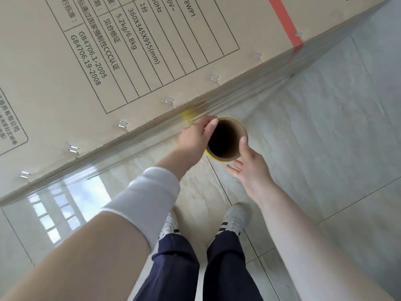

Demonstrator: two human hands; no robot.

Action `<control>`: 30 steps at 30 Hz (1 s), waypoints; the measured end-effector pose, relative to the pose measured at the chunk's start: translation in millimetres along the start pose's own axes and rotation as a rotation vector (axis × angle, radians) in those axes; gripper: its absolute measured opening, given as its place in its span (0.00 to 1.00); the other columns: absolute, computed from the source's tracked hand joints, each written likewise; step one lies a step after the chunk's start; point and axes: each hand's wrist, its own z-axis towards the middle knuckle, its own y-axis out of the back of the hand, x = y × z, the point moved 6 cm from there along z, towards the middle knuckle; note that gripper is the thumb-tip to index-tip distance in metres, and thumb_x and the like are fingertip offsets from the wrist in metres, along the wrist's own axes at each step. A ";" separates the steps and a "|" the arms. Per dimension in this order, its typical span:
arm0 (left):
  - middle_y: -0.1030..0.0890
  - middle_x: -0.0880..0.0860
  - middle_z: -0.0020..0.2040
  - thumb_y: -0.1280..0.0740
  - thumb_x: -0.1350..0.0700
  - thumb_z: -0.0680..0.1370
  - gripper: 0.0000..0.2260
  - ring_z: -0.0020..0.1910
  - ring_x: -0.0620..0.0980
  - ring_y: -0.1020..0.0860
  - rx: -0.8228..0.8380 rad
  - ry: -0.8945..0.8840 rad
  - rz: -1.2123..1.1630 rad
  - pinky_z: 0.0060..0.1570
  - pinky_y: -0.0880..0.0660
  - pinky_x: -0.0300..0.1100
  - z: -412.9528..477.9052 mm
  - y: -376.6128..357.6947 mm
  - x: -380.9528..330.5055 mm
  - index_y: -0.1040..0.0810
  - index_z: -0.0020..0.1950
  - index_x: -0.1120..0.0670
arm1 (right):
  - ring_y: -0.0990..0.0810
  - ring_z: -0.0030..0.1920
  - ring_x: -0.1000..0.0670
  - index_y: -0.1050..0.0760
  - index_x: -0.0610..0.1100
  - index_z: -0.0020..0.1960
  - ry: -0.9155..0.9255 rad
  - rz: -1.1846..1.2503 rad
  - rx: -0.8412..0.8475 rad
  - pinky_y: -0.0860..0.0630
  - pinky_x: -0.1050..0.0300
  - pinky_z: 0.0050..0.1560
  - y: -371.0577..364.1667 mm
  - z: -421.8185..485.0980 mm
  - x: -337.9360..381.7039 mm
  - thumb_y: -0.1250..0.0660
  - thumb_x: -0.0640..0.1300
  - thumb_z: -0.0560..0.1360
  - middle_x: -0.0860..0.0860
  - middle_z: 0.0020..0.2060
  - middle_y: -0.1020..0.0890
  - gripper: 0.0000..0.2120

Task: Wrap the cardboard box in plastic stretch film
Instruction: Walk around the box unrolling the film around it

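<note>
While the left hand point(194, 136) grips the film roll point(241, 129) just right of the cardboard box point(104, 61), the right hand point(250, 168) spreads loose fingers, thumb on the rim.

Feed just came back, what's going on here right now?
A person stands beside a large cardboard box, holding a roll of stretch film seen end-on down its hollow core. The left hand grips the rim, with fingers hooked over the edge. The right hand has its thumb on the opposite rim and its fingers spread. Clear film runs from the roll along the box's side, which already shows layers of wrap, so wrapping is under way.
</note>
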 end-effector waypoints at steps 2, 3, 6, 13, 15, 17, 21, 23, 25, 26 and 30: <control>0.21 0.54 0.58 0.47 0.48 0.82 0.16 0.59 0.54 0.27 -0.102 0.010 -0.063 0.42 0.41 0.34 -15.7 -3.1 10.3 0.28 0.65 0.49 | 0.25 0.61 0.49 0.26 0.49 0.51 -0.004 0.033 -0.056 0.25 0.52 0.58 -4.8 -5.2 -5.4 0.46 0.56 0.79 0.49 0.56 0.22 0.14; 0.21 0.53 0.58 0.48 0.48 0.82 0.16 0.59 0.53 0.27 -0.163 0.032 -0.115 0.43 0.41 0.33 -25.5 -3.3 17.0 0.28 0.66 0.49 | 0.23 0.60 0.48 0.24 0.50 0.48 0.014 -0.017 -0.073 0.23 0.54 0.55 -7.3 -7.1 -4.1 0.45 0.56 0.79 0.48 0.54 0.21 0.14; 0.21 0.51 0.56 0.50 0.47 0.82 0.17 0.58 0.51 0.25 -0.390 0.136 -0.332 0.50 0.33 0.36 -58.8 -2.7 38.7 0.29 0.66 0.48 | 0.20 0.51 0.47 0.23 0.49 0.40 0.089 -0.265 -0.062 0.21 0.52 0.52 -16.0 -5.9 5.6 0.42 0.59 0.77 0.50 0.43 0.19 0.18; 0.24 0.50 0.49 0.47 0.46 0.81 0.16 0.56 0.57 0.23 -0.456 0.368 -0.532 0.56 0.26 0.48 -87.2 -18.2 65.8 0.31 0.62 0.54 | 0.26 0.51 0.55 0.29 0.42 0.64 0.067 -0.424 0.013 0.33 0.65 0.47 -37.9 12.7 18.3 0.33 0.58 0.71 0.55 0.50 0.24 0.28; 0.22 0.54 0.53 0.44 0.45 0.80 0.16 0.56 0.57 0.24 -0.387 0.352 -0.310 0.48 0.33 0.42 -75.4 -1.4 68.8 0.31 0.58 0.56 | 0.27 0.53 0.56 0.31 0.42 0.67 0.078 -0.483 0.040 0.35 0.64 0.51 -40.4 15.3 18.9 0.34 0.58 0.72 0.54 0.51 0.25 0.30; 0.24 0.55 0.58 0.42 0.44 0.78 0.17 0.59 0.56 0.26 -0.308 0.277 -0.179 0.48 0.37 0.39 -60.1 18.6 70.3 0.31 0.58 0.56 | 0.28 0.54 0.56 0.32 0.43 0.67 0.084 -0.525 0.053 0.35 0.64 0.52 -40.0 15.1 19.4 0.35 0.58 0.73 0.54 0.53 0.26 0.29; 0.28 0.51 0.67 0.41 0.41 0.77 0.20 0.65 0.52 0.28 -0.023 0.125 -0.114 0.66 0.35 0.49 -38.5 32.8 62.6 0.35 0.68 0.43 | 0.28 0.56 0.55 0.29 0.45 0.61 0.098 -0.494 0.095 0.35 0.63 0.55 -39.8 11.3 12.8 0.39 0.59 0.75 0.54 0.54 0.26 0.22; 0.24 0.50 0.61 0.43 0.41 0.78 0.18 0.59 0.54 0.25 0.054 0.105 -0.079 0.64 0.31 0.53 -33.4 28.4 58.7 0.32 0.67 0.41 | 0.26 0.59 0.55 0.25 0.50 0.56 0.089 -0.422 0.104 0.31 0.58 0.61 -41.4 6.3 2.6 0.42 0.64 0.74 0.55 0.57 0.23 0.21; 0.22 0.50 0.56 0.43 0.42 0.79 0.16 0.52 0.55 0.23 0.017 0.122 -0.156 0.59 0.26 0.54 -31.8 25.2 56.5 0.28 0.64 0.43 | 0.25 0.61 0.55 0.25 0.55 0.57 0.049 -0.287 0.087 0.30 0.53 0.64 -41.1 -1.3 -12.8 0.44 0.67 0.71 0.56 0.58 0.21 0.23; 0.22 0.51 0.55 0.43 0.43 0.79 0.16 0.52 0.56 0.23 -0.024 0.131 -0.207 0.58 0.25 0.55 -32.8 22.8 56.8 0.27 0.64 0.44 | 0.26 0.62 0.54 0.27 0.56 0.60 0.007 -0.219 0.077 0.30 0.54 0.64 -41.8 -7.1 -19.5 0.45 0.67 0.72 0.56 0.58 0.22 0.23; 0.22 0.52 0.60 0.43 0.40 0.76 0.20 0.61 0.54 0.25 -0.192 0.203 -0.485 0.60 0.27 0.56 -61.2 2.9 71.9 0.28 0.65 0.46 | 0.25 0.62 0.51 0.27 0.50 0.62 -0.055 -0.125 -0.007 0.28 0.51 0.64 -43.9 -21.8 -37.6 0.46 0.64 0.75 0.50 0.60 0.22 0.24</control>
